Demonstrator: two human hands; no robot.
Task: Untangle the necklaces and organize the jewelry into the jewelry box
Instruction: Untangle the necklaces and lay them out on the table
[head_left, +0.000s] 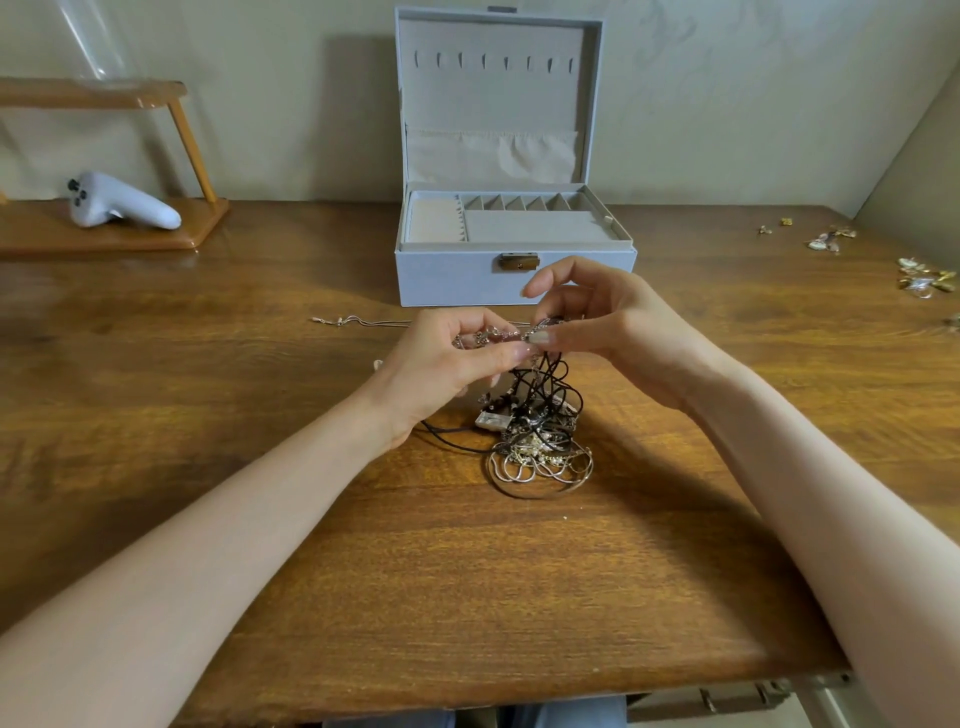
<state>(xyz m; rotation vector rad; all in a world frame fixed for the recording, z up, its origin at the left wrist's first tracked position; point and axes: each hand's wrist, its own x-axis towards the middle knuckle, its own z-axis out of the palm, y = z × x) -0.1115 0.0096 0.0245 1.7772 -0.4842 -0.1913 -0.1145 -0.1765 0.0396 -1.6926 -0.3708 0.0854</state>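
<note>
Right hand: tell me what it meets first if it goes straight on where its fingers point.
Probably the left hand, just across the silver chain both pinch; depth is unclear.

White controller (122, 201), wooden stand (104, 236), wooden table (467, 571)

I count one jewelry box (447, 280), open, on one table (208, 374). Its raised lid carries eight hook slots (483, 61) in a single row. The small compartments (519, 202) along the box's back number five or six; I cannot tell which.

Just in front of the box are my two hands, my left hand (447, 364) and my right hand (608, 332). They hold one tangle of necklaces (540, 421), its strands too knotted to count.

One loose silver chain (363, 322) lies before the box's left corner. Left of the box is one white controller (119, 202) on one wooden stand (130, 239). Right of the box lie scattered small pieces (922, 275), too tiny to count.
</note>
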